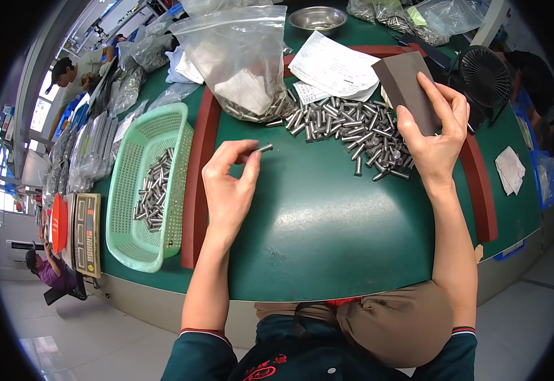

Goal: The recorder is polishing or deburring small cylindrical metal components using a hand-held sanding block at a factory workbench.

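— What is the left hand [229,184] doing?

— It is raised over the green work mat [315,216], thumb and forefinger pinched on one small metal pin [263,148]. The pin sticks out to the right of the fingertips, tilted a little, clear of the mat.

— And the right hand [434,136]?

— Closed around a dark grey block [406,86], thumb on its near face and fingers wrapped over the far right edge. The block stands up at a tilt, just above the right end of the pile of metal pins [353,130].

— Where does that pile lie?

— On the far half of the mat, between the two hands and beyond them; a few stray pins sit at its near edge. Just behind it lie a sheet of white paper [334,66] and a clear plastic bag [242,57] with more pins in its bottom.

— Anything to the left?

— A light green plastic basket [131,190], outside the mat's red-brown rim [195,184], with a heap of the same pins in its middle. Further left, a weighing scale [86,233] and rows of bagged parts.

— And far away?

— A small steel bowl [317,18] at the far edge, a black fan [483,76] on the right — a crumpled white cloth [510,169] lies nearer on that side.
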Available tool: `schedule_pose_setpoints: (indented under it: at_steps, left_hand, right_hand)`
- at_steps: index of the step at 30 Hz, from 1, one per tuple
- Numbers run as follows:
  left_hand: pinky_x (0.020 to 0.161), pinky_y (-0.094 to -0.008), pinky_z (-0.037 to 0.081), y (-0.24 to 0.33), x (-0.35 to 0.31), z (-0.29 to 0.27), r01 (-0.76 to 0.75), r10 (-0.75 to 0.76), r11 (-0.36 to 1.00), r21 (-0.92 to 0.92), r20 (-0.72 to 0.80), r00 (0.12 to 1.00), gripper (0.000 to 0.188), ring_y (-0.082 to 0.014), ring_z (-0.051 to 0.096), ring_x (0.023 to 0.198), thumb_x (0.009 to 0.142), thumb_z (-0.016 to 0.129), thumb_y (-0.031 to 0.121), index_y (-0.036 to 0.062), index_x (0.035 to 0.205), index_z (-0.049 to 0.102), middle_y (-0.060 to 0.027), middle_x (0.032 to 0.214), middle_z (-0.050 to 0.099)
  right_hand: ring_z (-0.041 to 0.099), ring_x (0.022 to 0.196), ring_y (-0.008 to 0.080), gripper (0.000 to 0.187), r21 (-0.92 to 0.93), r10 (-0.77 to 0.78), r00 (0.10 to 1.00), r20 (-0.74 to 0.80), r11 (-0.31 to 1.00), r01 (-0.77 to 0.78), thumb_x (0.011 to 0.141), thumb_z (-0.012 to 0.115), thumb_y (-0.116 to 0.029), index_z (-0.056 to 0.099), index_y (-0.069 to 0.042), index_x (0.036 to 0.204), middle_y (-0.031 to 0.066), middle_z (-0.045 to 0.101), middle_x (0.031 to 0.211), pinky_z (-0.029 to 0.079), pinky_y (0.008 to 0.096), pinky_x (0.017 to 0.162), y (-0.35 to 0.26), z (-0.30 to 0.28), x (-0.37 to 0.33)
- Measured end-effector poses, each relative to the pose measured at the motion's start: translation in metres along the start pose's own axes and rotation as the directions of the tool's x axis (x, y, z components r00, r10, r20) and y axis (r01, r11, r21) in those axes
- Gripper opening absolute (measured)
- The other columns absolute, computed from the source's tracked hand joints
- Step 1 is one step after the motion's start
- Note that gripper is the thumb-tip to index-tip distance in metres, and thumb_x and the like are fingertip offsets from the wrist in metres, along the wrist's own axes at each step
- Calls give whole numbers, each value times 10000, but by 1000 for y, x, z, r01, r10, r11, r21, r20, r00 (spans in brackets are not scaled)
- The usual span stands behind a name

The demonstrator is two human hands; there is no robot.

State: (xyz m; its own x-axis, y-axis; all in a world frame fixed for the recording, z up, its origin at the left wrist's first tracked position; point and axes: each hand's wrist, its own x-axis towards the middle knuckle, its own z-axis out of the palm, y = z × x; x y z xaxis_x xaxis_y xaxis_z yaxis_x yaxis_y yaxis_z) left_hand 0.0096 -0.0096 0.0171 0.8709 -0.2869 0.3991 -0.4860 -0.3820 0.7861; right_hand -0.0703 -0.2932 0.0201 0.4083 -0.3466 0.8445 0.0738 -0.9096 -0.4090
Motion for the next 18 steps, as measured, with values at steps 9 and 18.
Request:
schedule_pose_setpoints:
  at_steps: [9, 18]
  left_hand:
    - [705, -362, 451, -10, -8, 4, -412, 394, 870, 269, 123, 911, 119, -264, 591, 745, 744, 721, -6, 24, 832, 647, -86, 771, 606]
    - [717, -275, 483, -11, -11, 5, -78, 86, 994, -72, 115, 990, 71, -161, 614, 761, 855, 667, -15, -9, 925, 674, -82, 878, 664]
  right_hand:
    - [531, 948, 247, 505, -22, 0, 999, 42, 1000, 1, 622, 776, -210, 728, -104, 1113, 103, 572, 1021, 445, 378, 856, 0, 1, -1]
    - [539, 949, 248, 503, -23, -6, 999, 43, 1000, 7, 625, 767, -189, 723, -98, 1117, 107, 570, 1022, 448, 378, 860, -1, 0, -1]
